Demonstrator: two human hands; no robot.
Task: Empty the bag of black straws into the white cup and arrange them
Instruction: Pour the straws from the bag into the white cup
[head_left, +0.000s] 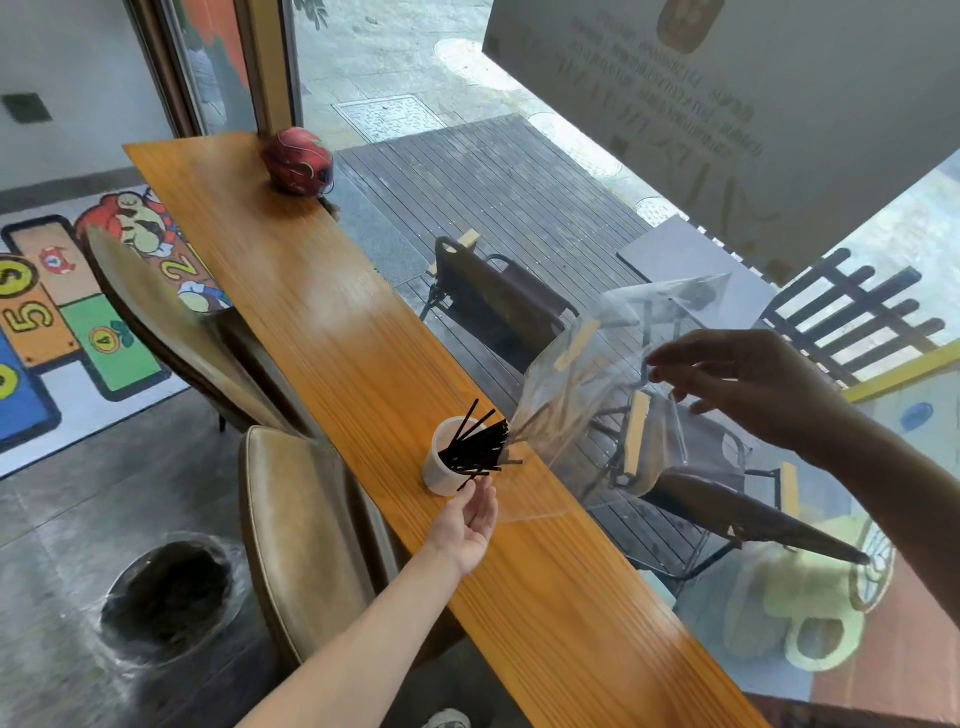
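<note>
The small white round cup (440, 470) stands upright on your long orange wooden worktop (332, 332), near its window-side edge. A bundle of thin black straws (475, 449) sits in the cup, leaning toward the window and fanned out unevenly, with several tips jutting past the rim. Your left hand (470, 525) lies just on your side of the cup, palm up, fingers relaxed and grasping nothing, fingertips close beneath the lowest straw ends. Your right hand (748, 384) is raised on the window side of the cup, pinching the clear plastic bag (597, 395), whose narrow mouth points down at the straws. A red helmet (297, 161) rests well beyond the cup.
</note>
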